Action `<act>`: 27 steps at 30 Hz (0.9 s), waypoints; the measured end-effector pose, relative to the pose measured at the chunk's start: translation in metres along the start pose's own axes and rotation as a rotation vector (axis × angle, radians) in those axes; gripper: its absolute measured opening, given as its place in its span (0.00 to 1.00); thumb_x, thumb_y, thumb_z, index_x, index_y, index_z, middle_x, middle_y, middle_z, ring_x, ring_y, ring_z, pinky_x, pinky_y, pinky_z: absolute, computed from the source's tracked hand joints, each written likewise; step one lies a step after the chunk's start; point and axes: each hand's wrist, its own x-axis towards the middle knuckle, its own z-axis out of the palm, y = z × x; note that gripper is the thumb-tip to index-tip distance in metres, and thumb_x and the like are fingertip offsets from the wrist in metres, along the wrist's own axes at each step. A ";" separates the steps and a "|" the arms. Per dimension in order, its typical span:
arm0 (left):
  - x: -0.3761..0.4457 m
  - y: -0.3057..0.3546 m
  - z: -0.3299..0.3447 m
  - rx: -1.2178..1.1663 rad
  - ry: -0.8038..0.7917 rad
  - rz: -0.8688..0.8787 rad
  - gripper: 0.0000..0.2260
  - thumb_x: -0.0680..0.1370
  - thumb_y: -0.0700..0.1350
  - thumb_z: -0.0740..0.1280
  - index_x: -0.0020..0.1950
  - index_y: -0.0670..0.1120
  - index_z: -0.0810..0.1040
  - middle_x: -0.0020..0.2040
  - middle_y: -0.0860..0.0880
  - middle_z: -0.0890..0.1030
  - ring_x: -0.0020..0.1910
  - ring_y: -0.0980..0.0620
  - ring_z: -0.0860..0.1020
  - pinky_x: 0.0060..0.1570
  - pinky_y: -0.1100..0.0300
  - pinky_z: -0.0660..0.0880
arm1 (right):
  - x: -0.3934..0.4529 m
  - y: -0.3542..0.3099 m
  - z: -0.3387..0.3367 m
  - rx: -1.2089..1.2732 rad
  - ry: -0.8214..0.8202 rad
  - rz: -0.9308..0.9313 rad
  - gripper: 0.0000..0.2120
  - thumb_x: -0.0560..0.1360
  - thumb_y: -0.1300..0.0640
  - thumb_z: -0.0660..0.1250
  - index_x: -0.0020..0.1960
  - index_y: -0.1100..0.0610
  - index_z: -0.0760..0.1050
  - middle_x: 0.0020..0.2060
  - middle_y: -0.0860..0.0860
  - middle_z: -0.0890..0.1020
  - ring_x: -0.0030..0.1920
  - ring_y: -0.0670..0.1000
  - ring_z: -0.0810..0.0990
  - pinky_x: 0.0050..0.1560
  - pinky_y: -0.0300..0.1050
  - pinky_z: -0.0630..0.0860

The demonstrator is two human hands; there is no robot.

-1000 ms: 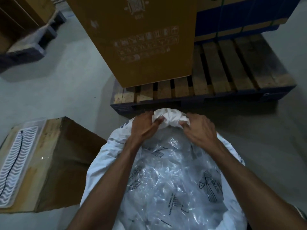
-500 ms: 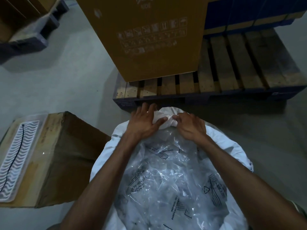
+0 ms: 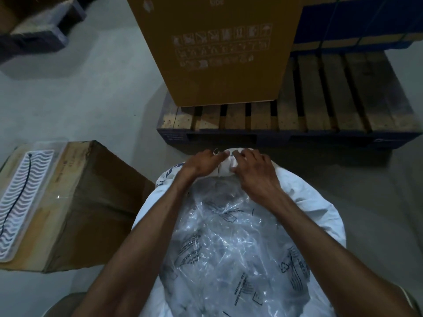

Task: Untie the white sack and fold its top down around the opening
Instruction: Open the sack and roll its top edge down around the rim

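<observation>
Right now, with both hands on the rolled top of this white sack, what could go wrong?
The left hand and right hand pinch only the far edge of the white sack, so the fold may turn out uneven. The loose clear plastic inside could get caught in the fold.

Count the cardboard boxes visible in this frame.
2. One tall cardboard box stands on the wooden pallet ahead; one worn box sits on the floor at left. Others may lie beyond the frame.

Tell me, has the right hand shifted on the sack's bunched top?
Yes. The right hand moved left along the bunched top, closing toward the left hand.
</observation>
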 end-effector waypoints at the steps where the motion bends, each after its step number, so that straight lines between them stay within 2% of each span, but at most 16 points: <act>1: -0.002 0.002 -0.002 -0.032 -0.056 0.007 0.31 0.81 0.70 0.53 0.67 0.49 0.79 0.62 0.50 0.79 0.61 0.44 0.79 0.62 0.51 0.71 | 0.003 0.000 0.004 -0.016 -0.036 0.015 0.25 0.81 0.49 0.65 0.75 0.53 0.66 0.69 0.55 0.73 0.68 0.58 0.72 0.67 0.58 0.70; 3: -0.009 -0.001 -0.008 -0.038 -0.147 0.022 0.29 0.82 0.67 0.54 0.75 0.50 0.73 0.74 0.46 0.74 0.71 0.43 0.73 0.68 0.50 0.67 | 0.010 0.002 0.007 0.019 -0.044 0.038 0.22 0.81 0.49 0.65 0.73 0.53 0.69 0.69 0.54 0.74 0.68 0.58 0.72 0.67 0.57 0.70; 4: -0.015 -0.007 -0.012 0.031 -0.136 0.053 0.29 0.83 0.67 0.55 0.77 0.50 0.70 0.77 0.44 0.71 0.73 0.42 0.71 0.70 0.49 0.66 | 0.014 0.002 0.009 0.049 -0.023 0.026 0.18 0.82 0.49 0.64 0.70 0.53 0.72 0.66 0.54 0.76 0.66 0.58 0.74 0.65 0.57 0.71; 5: -0.022 -0.015 -0.015 0.155 -0.069 0.098 0.30 0.82 0.66 0.56 0.78 0.49 0.68 0.77 0.43 0.70 0.73 0.41 0.70 0.71 0.47 0.65 | 0.018 0.003 0.009 0.078 -0.008 0.014 0.15 0.82 0.50 0.63 0.67 0.54 0.75 0.63 0.54 0.78 0.64 0.57 0.75 0.63 0.56 0.72; 7: -0.044 -0.036 -0.018 0.434 0.206 0.145 0.31 0.81 0.66 0.57 0.77 0.49 0.66 0.74 0.40 0.70 0.71 0.38 0.69 0.70 0.44 0.65 | 0.027 0.005 0.008 0.141 -0.007 0.038 0.12 0.82 0.52 0.62 0.61 0.53 0.80 0.59 0.52 0.80 0.60 0.56 0.78 0.60 0.56 0.75; 8: -0.058 -0.048 -0.016 0.516 0.338 0.113 0.32 0.79 0.66 0.57 0.76 0.48 0.67 0.71 0.39 0.72 0.68 0.37 0.71 0.68 0.43 0.66 | 0.032 0.005 0.007 0.157 -0.025 0.060 0.12 0.82 0.53 0.62 0.60 0.51 0.81 0.58 0.51 0.81 0.60 0.56 0.78 0.59 0.56 0.76; 10: -0.081 -0.067 -0.008 0.492 0.463 -0.014 0.30 0.79 0.64 0.58 0.75 0.47 0.67 0.68 0.38 0.75 0.62 0.35 0.75 0.63 0.41 0.71 | 0.042 0.002 0.005 0.179 -0.103 0.107 0.14 0.81 0.56 0.62 0.61 0.49 0.82 0.60 0.52 0.82 0.61 0.57 0.80 0.60 0.56 0.77; 12: -0.091 -0.083 0.004 0.278 0.432 -0.127 0.27 0.82 0.60 0.59 0.77 0.49 0.63 0.66 0.38 0.76 0.60 0.34 0.78 0.59 0.41 0.76 | 0.051 -0.001 0.000 0.248 -0.176 0.173 0.11 0.81 0.56 0.62 0.56 0.51 0.83 0.57 0.54 0.84 0.58 0.59 0.82 0.55 0.53 0.79; 14: -0.090 -0.097 0.010 0.055 0.376 -0.113 0.22 0.83 0.54 0.61 0.75 0.49 0.67 0.64 0.40 0.80 0.59 0.36 0.80 0.56 0.45 0.78 | 0.053 -0.001 -0.007 0.353 -0.208 0.207 0.08 0.82 0.52 0.65 0.47 0.51 0.81 0.52 0.53 0.84 0.52 0.58 0.82 0.48 0.50 0.78; 15: -0.087 -0.102 0.009 -0.041 0.349 -0.085 0.18 0.83 0.52 0.61 0.72 0.48 0.72 0.62 0.42 0.81 0.58 0.39 0.80 0.55 0.49 0.77 | 0.051 0.001 -0.011 0.404 -0.200 0.219 0.09 0.81 0.50 0.67 0.47 0.53 0.82 0.51 0.52 0.83 0.50 0.56 0.81 0.48 0.50 0.78; 17: -0.083 -0.107 0.002 -0.276 0.279 -0.089 0.12 0.84 0.50 0.61 0.60 0.47 0.80 0.57 0.46 0.83 0.53 0.45 0.79 0.51 0.55 0.74 | 0.042 0.002 -0.019 0.478 -0.165 0.241 0.12 0.78 0.47 0.71 0.55 0.54 0.82 0.52 0.50 0.81 0.52 0.53 0.80 0.54 0.50 0.78; 19: -0.078 -0.109 -0.009 -0.490 0.232 -0.119 0.13 0.84 0.51 0.62 0.48 0.46 0.81 0.52 0.42 0.83 0.47 0.46 0.78 0.43 0.56 0.71 | 0.030 0.004 -0.027 0.551 -0.127 0.236 0.14 0.78 0.50 0.72 0.61 0.54 0.82 0.56 0.51 0.81 0.55 0.53 0.80 0.57 0.50 0.78; 20: -0.077 -0.110 -0.016 -0.532 0.196 -0.135 0.13 0.84 0.51 0.62 0.50 0.44 0.81 0.53 0.41 0.83 0.47 0.47 0.78 0.43 0.56 0.70 | 0.023 0.004 -0.030 0.581 -0.115 0.221 0.14 0.79 0.52 0.72 0.63 0.53 0.81 0.57 0.52 0.80 0.56 0.53 0.80 0.58 0.50 0.77; 22: -0.078 -0.109 -0.025 -0.569 0.097 -0.158 0.15 0.85 0.52 0.61 0.61 0.42 0.80 0.59 0.41 0.82 0.50 0.47 0.78 0.50 0.57 0.70 | 0.010 0.002 -0.035 0.569 -0.070 0.175 0.17 0.79 0.53 0.70 0.68 0.51 0.78 0.61 0.52 0.80 0.61 0.55 0.79 0.63 0.53 0.76; 24: -0.085 -0.109 -0.031 -0.575 0.009 -0.134 0.16 0.86 0.53 0.59 0.66 0.43 0.76 0.65 0.40 0.80 0.54 0.47 0.78 0.56 0.55 0.71 | -0.002 0.000 -0.038 0.495 -0.003 0.150 0.19 0.80 0.54 0.69 0.70 0.51 0.75 0.64 0.53 0.79 0.65 0.56 0.77 0.67 0.55 0.73; 27: -0.095 -0.111 -0.032 -0.218 0.033 -0.049 0.27 0.83 0.59 0.60 0.77 0.45 0.63 0.71 0.40 0.75 0.63 0.41 0.76 0.63 0.49 0.73 | -0.021 -0.008 -0.045 0.457 0.057 0.180 0.21 0.80 0.55 0.69 0.72 0.53 0.74 0.67 0.54 0.78 0.67 0.56 0.75 0.69 0.54 0.71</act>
